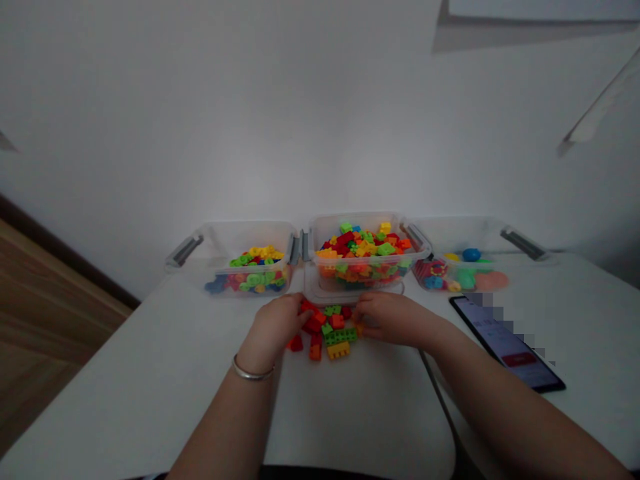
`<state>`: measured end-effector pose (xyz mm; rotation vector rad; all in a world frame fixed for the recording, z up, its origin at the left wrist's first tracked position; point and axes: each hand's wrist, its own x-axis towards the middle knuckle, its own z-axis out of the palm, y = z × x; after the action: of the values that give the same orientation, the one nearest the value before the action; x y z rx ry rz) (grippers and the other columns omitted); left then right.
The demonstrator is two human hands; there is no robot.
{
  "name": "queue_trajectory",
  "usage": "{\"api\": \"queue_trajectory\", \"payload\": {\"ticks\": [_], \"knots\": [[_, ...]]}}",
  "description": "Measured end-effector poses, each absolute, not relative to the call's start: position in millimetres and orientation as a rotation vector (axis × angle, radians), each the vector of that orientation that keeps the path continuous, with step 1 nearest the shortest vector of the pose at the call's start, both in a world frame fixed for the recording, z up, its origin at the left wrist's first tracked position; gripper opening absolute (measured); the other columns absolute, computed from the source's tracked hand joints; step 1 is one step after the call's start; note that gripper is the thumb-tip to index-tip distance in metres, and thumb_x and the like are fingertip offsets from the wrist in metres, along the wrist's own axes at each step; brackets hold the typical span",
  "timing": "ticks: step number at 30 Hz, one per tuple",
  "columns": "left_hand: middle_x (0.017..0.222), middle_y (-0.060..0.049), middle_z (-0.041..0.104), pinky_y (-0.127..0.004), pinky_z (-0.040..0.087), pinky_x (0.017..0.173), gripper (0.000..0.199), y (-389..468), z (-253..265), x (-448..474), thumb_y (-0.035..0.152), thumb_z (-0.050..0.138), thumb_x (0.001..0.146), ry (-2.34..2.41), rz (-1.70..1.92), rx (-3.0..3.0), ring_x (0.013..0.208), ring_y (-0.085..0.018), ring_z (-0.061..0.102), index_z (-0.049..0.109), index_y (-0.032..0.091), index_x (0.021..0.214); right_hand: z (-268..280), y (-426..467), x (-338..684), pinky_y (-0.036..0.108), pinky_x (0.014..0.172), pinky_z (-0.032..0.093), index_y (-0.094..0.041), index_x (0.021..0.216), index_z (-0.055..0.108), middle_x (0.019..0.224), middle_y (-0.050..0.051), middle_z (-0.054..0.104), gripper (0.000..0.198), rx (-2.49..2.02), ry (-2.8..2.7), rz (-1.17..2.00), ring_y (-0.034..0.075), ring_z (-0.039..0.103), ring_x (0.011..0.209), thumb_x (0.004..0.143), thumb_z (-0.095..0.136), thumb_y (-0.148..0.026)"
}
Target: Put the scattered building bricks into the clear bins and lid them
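Note:
A small pile of toy building blocks lies on the white table in front of me, among them a green block point(341, 336), a yellow block point(339, 351) and an orange block point(315, 351). My left hand point(280, 327), with a silver bangle at the wrist, is at the pile's left side, its thumb and fingers closed about a red block point(306, 307). On the opposite side, my right hand point(383, 319) rests low with bent fingers apart, touching the pile's edge beside a small yellow-orange piece point(359, 329). Its palm is hidden.
Behind the pile, a clear box point(370, 265) full of blocks stands on a lid point(315, 291). Clear boxes with colourful pieces stand to its left point(240, 230) and right point(465, 227), near the wall. A phone point(505, 343) lies right of my right arm.

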<state>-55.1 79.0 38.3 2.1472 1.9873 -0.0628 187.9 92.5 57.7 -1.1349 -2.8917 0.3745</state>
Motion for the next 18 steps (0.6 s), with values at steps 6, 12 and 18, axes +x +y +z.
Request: {"api": "queue_trajectory", "payload": {"ticks": [6, 12, 18], "knots": [[0.100, -0.010, 0.075, -0.027, 0.046, 0.067, 0.026, 80.1, 37.2, -56.0, 0.037, 0.051, 0.093, 1.982, -0.072, 2.138, 0.086, -0.022, 0.070, 0.066, 0.020, 0.104, 55.5, 91.2, 188.3, 0.033, 0.074, 0.050, -0.020, 0.105, 0.069, 0.104, 0.008, 0.069, 0.024, -1.161, -2.890, 0.427, 0.025, 0.066, 0.095, 0.082, 0.062, -0.024], [0.097, -0.009, 0.075, -0.026, 0.045, 0.066, 0.025, 81.0, 38.2, -56.1, 0.036, 0.051, 0.092, 1.964, -0.089, 2.114, 0.084, -0.021, 0.071, 0.066, 0.020, 0.104, 53.7, 89.0, 186.2, 0.032, 0.071, 0.048, -0.018, 0.102, 0.068, 0.099, 0.008, 0.068, 0.024, -1.218, -2.900, 0.278, 0.026, 0.066, 0.093, 0.079, 0.064, -0.022], [0.098, -0.009, 0.075, -0.026, 0.046, 0.066, 0.025, 80.6, 38.2, -56.1, 0.036, 0.053, 0.092, 1.966, -0.073, 2.122, 0.085, -0.021, 0.071, 0.067, 0.019, 0.103, 60.2, 85.0, 184.4, 0.029, 0.069, 0.046, -0.019, 0.107, 0.067, 0.103, 0.008, 0.067, 0.025, -1.239, -2.877, 0.203, 0.023, 0.066, 0.094, 0.083, 0.059, -0.018]]}}
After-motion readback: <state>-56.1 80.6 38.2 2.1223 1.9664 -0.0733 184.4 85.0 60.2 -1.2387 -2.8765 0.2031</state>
